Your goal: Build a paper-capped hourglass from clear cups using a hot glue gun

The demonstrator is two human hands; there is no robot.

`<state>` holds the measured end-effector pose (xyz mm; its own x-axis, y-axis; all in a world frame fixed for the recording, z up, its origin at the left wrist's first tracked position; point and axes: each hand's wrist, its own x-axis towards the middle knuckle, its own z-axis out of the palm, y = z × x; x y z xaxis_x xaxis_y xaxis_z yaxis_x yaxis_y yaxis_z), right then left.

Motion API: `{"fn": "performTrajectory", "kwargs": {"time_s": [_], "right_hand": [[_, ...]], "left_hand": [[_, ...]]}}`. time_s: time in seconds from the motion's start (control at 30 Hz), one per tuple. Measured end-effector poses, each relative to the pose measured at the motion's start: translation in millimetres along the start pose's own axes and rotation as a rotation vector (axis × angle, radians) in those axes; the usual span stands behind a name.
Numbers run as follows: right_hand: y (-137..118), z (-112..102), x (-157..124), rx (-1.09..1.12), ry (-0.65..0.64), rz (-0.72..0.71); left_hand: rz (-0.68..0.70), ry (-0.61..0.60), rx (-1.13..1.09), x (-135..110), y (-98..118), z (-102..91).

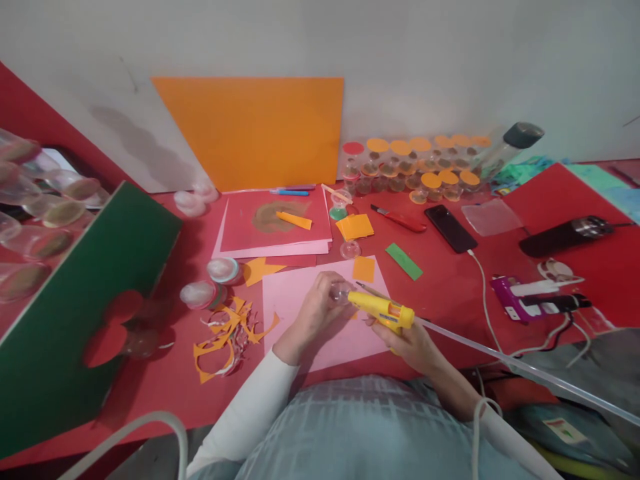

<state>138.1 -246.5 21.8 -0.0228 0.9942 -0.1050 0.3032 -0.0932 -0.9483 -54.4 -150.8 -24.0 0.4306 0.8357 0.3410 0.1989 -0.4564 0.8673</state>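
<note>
My right hand grips a yellow hot glue gun, with a long clear glue stick running out of its back to the right. The gun's tip is at a small clear plastic piece, perhaps a cup, that my left hand pinches; whether they touch I cannot tell. Under both hands lies a pink sheet. On that sheet, just beyond the gun, is an orange paper square. A clear round lid or cup stands past the sheet's far edge.
Orange paper scraps and two capped clear cups are at left, near a leaning green board. Several orange-topped cups line the wall. A red cutter, phone and purple power strip lie rightward.
</note>
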Motion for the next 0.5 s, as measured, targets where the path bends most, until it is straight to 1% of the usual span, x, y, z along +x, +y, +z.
{"fn": "performTrajectory", "kwargs": {"time_s": [0.1,0.2,0.3,0.5], "right_hand": [[5,0,-1,-0.004,-0.011,0.017],[10,0,-3,-0.011,0.009,-0.019],[13,-1,-5,-0.021,0.025,-0.025],[9,-2,-13,-0.056,0.051,-0.012]], "left_hand": [[0.026,-0.006,0.016,-2,-1,0.0],[0.04,-0.025,0.042,-2,-1,-1.3],[0.055,-0.06,0.066,-2,0,-2.5],[0.212,-0.068,0.107,-2,1,-2.1]]}}
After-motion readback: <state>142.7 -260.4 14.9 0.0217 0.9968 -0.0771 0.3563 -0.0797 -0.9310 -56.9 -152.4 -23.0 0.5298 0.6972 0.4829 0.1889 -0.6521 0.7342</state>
